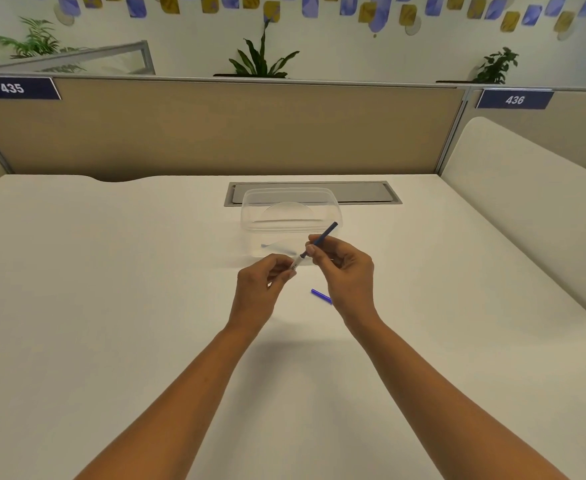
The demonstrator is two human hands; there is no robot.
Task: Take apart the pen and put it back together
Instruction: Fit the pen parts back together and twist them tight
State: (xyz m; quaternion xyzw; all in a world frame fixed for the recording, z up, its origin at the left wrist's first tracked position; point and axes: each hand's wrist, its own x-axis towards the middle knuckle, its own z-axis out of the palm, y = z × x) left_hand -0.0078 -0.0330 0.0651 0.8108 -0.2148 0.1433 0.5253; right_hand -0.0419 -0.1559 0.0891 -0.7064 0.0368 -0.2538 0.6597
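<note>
Both hands meet over the middle of the white desk. My left hand [267, 271] pinches the pale barrel of the pen [296, 264] at its lower end. My right hand [343, 261] grips a thin dark blue refill [324, 234] that slants up and to the right, its lower end entering the barrel. A short blue cap [321, 296] lies loose on the desk just below my right hand, partly hidden by the wrist.
A clear plastic container [289, 211] stands right behind my hands, in front of a grey cable hatch [371, 194]. A tan partition closes the back of the desk. A white divider [526, 202] rises on the right.
</note>
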